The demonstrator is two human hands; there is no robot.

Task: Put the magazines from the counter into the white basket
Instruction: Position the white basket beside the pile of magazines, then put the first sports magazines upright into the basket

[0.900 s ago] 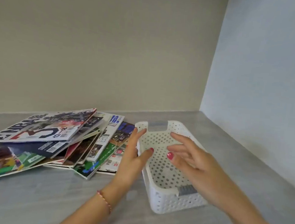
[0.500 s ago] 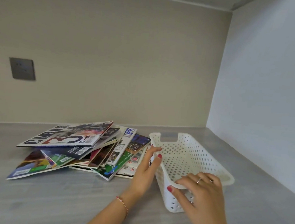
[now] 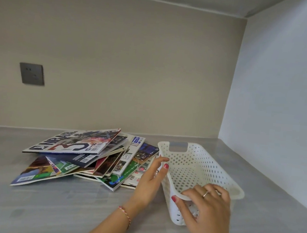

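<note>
White perforated basket [image 3: 198,168] at lower right on grey counter [image 3: 48,205], gripped by both: left hand [image 3: 150,181] pinching left rim, right hand [image 3: 208,204] curled over near rim. Fanned magazines [image 3: 82,154] just left.

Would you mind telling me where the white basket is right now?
In the head view, the white basket sits on the grey counter at right, beside the magazine pile, with the left hand and right hand gripping its near rim.

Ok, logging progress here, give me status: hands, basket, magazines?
Left hand gripping white basket side rim; right hand gripping near rim. Magazines all on counter. Basket empty, nothing blocking.
</note>
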